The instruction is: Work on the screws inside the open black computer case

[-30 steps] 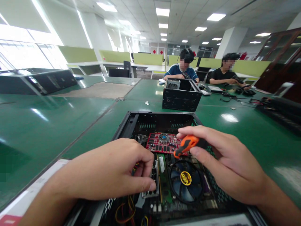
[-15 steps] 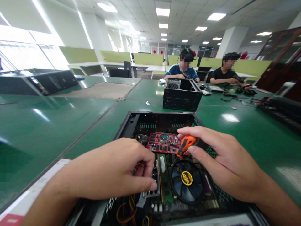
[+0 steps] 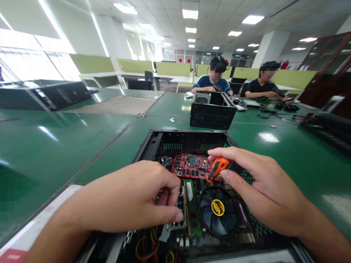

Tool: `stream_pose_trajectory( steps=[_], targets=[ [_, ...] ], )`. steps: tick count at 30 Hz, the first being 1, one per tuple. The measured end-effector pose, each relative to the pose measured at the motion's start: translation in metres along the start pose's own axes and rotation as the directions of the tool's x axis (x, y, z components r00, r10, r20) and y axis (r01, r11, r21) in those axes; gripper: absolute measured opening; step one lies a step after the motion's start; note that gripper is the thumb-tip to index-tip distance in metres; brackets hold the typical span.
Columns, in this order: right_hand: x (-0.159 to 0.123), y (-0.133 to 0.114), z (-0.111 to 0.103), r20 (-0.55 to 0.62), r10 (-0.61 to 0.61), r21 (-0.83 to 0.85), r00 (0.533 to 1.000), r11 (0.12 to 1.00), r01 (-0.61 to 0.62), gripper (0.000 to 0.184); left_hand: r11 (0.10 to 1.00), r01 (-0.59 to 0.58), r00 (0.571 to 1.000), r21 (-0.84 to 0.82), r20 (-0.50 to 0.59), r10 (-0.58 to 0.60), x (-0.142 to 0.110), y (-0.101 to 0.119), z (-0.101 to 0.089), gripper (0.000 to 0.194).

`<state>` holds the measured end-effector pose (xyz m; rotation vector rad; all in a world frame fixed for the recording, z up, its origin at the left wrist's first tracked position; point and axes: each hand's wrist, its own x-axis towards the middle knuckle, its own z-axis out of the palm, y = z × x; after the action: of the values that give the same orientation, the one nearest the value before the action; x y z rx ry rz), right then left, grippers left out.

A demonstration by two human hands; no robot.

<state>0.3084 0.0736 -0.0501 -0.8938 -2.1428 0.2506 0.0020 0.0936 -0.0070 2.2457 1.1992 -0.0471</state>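
While our right hand point(image 3: 263, 186) pinches the orange-and-black screwdriver point(image 3: 218, 168) between thumb and index finger, handle leaning, let's square it up; a slanted tip likely slips. Its lower end sits just below those fingertips, by the far rim of the cooling fan point(image 3: 218, 207); we can't tell whether it's seated. Press lightly first, then turn slowly, fingers off the blades.

Our left hand point(image 3: 131, 197) is curled narrow, thumb at a metal frame point(image 3: 177, 225). Coloured wires point(image 3: 158, 196) show inside the curl; we can't tell if they're gripped. Fine as a brace, but no tugging on them.

Between both sets of fingers runs the green memory stick point(image 3: 192, 210): don't lean on it. Just beyond the right fingertips lies the red circuit card point(image 3: 179, 168); a skid could scratch it. Past that, the far wall of the open computer case point(image 3: 189, 139). Farther out, well apart from both hands, a second case point(image 3: 211, 117) on the green table point(image 3: 95, 126).
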Motion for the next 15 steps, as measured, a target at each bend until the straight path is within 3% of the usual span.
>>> stream_pose_trajectory(
  steps=[7,15],
  targets=[
    [0.0008,-0.0002,0.0018,-0.012,-0.027,-0.035,1.0,0.999,0.026,0.034,1.0,0.0,1.0,0.013,-0.005,0.0,-0.0031,0.0002,0.0009,0.023],
    [0.0039,0.0006,0.0013,-0.017,-0.024,0.027,1.0,0.999,0.025,0.021,1.0,0.006,1.0,0.014,-0.011,-0.006,0.0009,0.0007,0.0014,0.021]
  ],
)
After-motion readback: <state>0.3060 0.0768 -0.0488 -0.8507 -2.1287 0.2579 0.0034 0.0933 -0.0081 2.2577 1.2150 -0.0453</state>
